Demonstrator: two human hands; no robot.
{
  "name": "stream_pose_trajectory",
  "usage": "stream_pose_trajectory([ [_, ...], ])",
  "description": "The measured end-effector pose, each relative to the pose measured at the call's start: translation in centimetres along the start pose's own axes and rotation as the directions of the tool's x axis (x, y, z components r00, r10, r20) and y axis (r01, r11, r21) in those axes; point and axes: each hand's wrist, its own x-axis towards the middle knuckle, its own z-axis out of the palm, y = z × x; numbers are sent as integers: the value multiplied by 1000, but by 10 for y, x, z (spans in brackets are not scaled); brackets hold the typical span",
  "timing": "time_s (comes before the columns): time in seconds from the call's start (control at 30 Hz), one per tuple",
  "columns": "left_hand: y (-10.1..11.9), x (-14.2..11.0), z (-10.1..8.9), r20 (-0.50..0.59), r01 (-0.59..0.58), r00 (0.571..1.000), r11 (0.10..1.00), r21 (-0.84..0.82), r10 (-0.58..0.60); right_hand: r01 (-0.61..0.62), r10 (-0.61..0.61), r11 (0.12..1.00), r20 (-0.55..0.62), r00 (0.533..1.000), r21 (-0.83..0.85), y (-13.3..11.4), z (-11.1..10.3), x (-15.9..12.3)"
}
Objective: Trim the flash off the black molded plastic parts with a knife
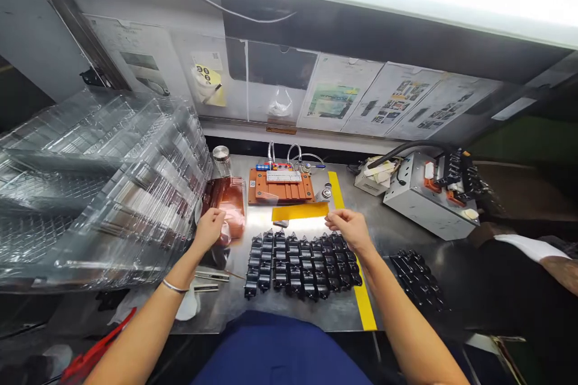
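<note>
Left hand (210, 230) half-curled on a copper-tinted tray (230, 198) pointing lengthwise away, right hand (350, 230) half open, apparently empty

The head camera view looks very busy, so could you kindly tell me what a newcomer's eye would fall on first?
A tall stack of clear plastic trays dominates the left side, beside a steel bench. Mid-bench, rows of black plastic parts form a dense block below an orange fixture board. The left hand and right hand reach in just above that block.
</note>
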Motion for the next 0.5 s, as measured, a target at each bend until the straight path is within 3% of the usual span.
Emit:
stream_pose_trajectory([
  [0.1, -21, 25, 11, -115, 135, 986, 978, 161, -117, 161, -175, 971, -69, 982, -177, 14, -33, 4],
  [0.23, -17, 43, 30, -186, 175, 976, 920, 350, -115, 420, -379, 790, 184, 907, -446, 23, -57, 6],
  [0.3, 5, 53, 45, -199, 109, 980, 896, 430, -24, 505, -393, 682, 319, 863, -528, 27, -63, 11],
  [0.37, 38, 67, 70, -132, -19, 987, 873, 487, 95, 556, -371, 594, 415, 830, -582, 30, -68, 21],
  [0.43, 77, 83, 107, 39, -196, 978, 843, 501, 204, 594, -332, 535, 496, 802, -601, 34, -68, 35],
  [0.5, 119, 100, 156, 252, -378, 923, 803, 460, 291, 632, -310, 499, 558, 769, -593, 37, -65, 51],
])
